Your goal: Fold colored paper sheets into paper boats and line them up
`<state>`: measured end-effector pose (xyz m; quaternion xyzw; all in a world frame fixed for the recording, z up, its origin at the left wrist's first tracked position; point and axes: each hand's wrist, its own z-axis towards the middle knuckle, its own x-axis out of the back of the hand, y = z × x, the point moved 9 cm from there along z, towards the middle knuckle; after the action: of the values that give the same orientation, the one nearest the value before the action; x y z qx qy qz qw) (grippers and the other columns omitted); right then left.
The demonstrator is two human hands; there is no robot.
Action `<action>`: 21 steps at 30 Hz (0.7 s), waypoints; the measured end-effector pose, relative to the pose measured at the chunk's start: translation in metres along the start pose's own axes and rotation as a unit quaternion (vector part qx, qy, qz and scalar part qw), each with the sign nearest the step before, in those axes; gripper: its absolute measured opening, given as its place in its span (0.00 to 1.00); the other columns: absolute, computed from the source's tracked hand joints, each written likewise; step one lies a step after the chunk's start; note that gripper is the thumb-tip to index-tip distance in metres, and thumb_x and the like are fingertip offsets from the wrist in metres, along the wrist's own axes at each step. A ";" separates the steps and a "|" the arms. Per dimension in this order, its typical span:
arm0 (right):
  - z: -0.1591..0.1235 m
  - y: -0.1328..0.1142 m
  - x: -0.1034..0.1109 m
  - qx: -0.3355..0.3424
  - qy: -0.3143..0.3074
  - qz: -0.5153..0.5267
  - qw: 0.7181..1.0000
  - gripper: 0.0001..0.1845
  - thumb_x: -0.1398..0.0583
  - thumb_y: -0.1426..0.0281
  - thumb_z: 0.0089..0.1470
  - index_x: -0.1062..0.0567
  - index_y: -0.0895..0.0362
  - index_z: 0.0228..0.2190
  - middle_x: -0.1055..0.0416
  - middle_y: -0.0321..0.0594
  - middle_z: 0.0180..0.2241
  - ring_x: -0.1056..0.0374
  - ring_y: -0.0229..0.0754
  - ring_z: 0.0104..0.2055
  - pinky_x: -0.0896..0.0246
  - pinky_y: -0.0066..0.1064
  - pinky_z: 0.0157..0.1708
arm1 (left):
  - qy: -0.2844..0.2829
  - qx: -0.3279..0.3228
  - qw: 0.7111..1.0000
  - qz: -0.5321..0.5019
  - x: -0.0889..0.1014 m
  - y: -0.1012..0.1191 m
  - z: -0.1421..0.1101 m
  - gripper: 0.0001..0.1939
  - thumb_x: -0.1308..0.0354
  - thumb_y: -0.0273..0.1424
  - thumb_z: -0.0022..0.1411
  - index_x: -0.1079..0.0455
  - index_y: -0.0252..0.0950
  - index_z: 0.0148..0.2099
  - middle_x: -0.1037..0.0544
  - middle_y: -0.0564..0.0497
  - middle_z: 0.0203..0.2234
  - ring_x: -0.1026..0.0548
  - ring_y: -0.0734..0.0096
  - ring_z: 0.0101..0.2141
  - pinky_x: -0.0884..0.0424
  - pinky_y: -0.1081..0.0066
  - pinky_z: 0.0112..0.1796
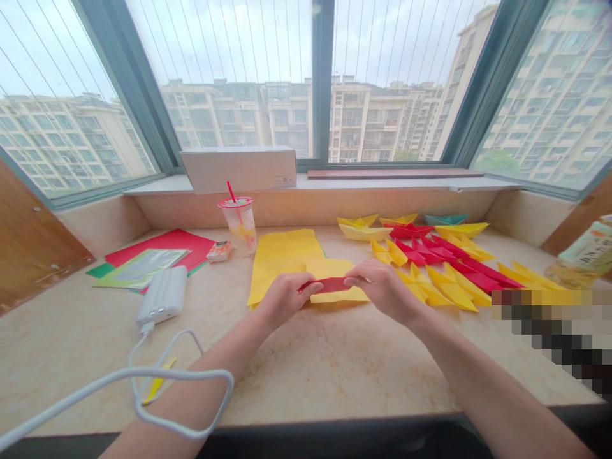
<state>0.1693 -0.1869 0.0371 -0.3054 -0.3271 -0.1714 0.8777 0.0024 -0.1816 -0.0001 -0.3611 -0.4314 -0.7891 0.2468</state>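
Between my two hands is a small folded piece of red paper (331, 285), held level above the counter. My left hand (289, 294) pinches its left end, and my right hand (380, 284) pinches its right end, thumbs toward me. Behind and below it lie yellow paper sheets (282, 255), one smaller yellow piece (329, 268) on top near my fingers. To the right of my right hand sit several folded yellow paper pieces (454, 287) and red ones (423, 250). Folded paper boats (366, 231) stand behind them. My fingertips partly hide the red paper's ends.
A plastic cup with a straw (241, 223) and a small box (219, 251) stand left of the yellow sheets. Further left are a white power bank (164, 294), its cable (182, 371) looping over my left forearm, and red sheets (165, 241). A jar (586, 255) stands at right.
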 end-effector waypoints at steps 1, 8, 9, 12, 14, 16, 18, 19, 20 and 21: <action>0.000 0.000 0.002 -0.004 0.000 0.005 1.000 0.09 0.38 0.74 0.59 0.20 0.56 0.28 0.22 0.38 0.28 0.28 0.41 0.32 0.37 0.31 0.35 | -0.002 -0.004 1.000 -0.002 0.000 0.001 0.000 0.17 0.47 0.41 0.68 0.25 0.36 0.34 0.23 0.54 0.23 0.29 0.74 0.24 0.40 0.75 0.29; 0.000 0.014 0.008 -0.028 0.011 0.010 1.000 0.08 0.38 0.70 0.60 0.19 0.54 0.31 0.20 0.37 0.31 0.26 0.42 0.33 0.37 0.33 0.38 | 0.016 -0.016 1.000 -0.006 0.004 0.004 -0.001 0.16 0.50 0.38 0.69 0.25 0.35 0.35 0.24 0.54 0.23 0.29 0.74 0.25 0.38 0.75 0.29; 0.001 0.016 0.008 -0.029 0.010 0.004 1.000 0.08 0.39 0.69 0.60 0.19 0.54 0.31 0.19 0.37 0.31 0.26 0.42 0.33 0.37 0.33 0.38 | 0.018 -0.013 1.000 -0.010 0.004 0.004 -0.001 0.16 0.50 0.38 0.69 0.25 0.35 0.36 0.23 0.53 0.24 0.28 0.74 0.25 0.38 0.75 0.29; 0.001 0.020 0.008 -0.037 0.014 -0.001 0.999 0.10 0.40 0.69 0.61 0.19 0.53 0.31 0.19 0.37 0.30 0.25 0.43 0.33 0.36 0.34 0.39 | 0.035 -0.006 0.999 -0.020 0.007 0.003 -0.001 0.16 0.49 0.38 0.68 0.25 0.36 0.34 0.22 0.53 0.24 0.27 0.73 0.26 0.35 0.74 0.30; 0.000 0.023 0.009 -0.046 0.029 0.001 0.999 0.12 0.41 0.68 0.61 0.19 0.53 0.29 0.20 0.37 0.28 0.25 0.43 0.32 0.35 0.34 0.38 | 0.074 0.003 0.997 -0.037 0.014 0.002 -0.001 0.14 0.47 0.39 0.67 0.25 0.36 0.35 0.21 0.53 0.25 0.25 0.72 0.27 0.32 0.73 0.32; -0.001 0.027 0.011 -0.058 0.056 0.005 0.997 0.13 0.41 0.65 0.61 0.18 0.53 0.30 0.20 0.38 0.29 0.25 0.44 0.32 0.33 0.34 0.36 | 0.131 0.037 0.987 -0.088 0.023 -0.005 -0.002 0.14 0.44 0.41 0.65 0.26 0.36 0.42 0.20 0.50 0.29 0.23 0.70 0.28 0.29 0.72 0.32; -0.003 0.030 0.013 -0.067 0.088 -0.005 0.994 0.13 0.41 0.64 0.61 0.18 0.53 0.32 0.19 0.40 0.32 0.24 0.46 0.34 0.33 0.35 0.35 | 0.173 0.091 0.966 -0.170 0.028 -0.018 -0.003 0.22 0.42 0.44 0.63 0.31 0.34 0.53 0.19 0.46 0.35 0.21 0.68 0.30 0.27 0.72 0.32; -0.005 0.031 0.012 -0.068 0.098 -0.015 0.993 0.13 0.42 0.64 0.61 0.18 0.53 0.32 0.19 0.40 0.33 0.24 0.47 0.35 0.32 0.36 0.36 | 0.177 0.120 0.953 -0.214 0.026 -0.024 -0.004 0.27 0.41 0.45 0.62 0.35 0.34 0.58 0.19 0.44 0.37 0.20 0.68 0.30 0.26 0.71 0.31; -0.006 0.031 0.010 -0.066 0.103 -0.025 0.992 0.12 0.42 0.64 0.62 0.19 0.53 0.33 0.19 0.41 0.34 0.24 0.48 0.36 0.33 0.37 0.37 | 0.169 0.146 0.941 -0.256 0.022 -0.029 -0.004 0.32 0.41 0.46 0.61 0.39 0.33 0.61 0.19 0.43 0.38 0.20 0.67 0.31 0.25 0.71 0.31; -0.006 0.030 0.007 -0.062 0.101 -0.032 0.992 0.12 0.42 0.64 0.62 0.19 0.54 0.34 0.19 0.42 0.35 0.24 0.49 0.37 0.33 0.38 0.38 | 0.152 0.165 0.929 -0.294 0.016 -0.032 -0.004 0.35 0.40 0.46 0.61 0.44 0.33 0.64 0.19 0.43 0.38 0.20 0.66 0.31 0.24 0.70 0.31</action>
<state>0.1920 -0.1692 0.0253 -0.3299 -0.2350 -0.2497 0.8796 -0.0313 -0.1696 -0.0054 -0.0479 -0.5999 -0.7891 0.1228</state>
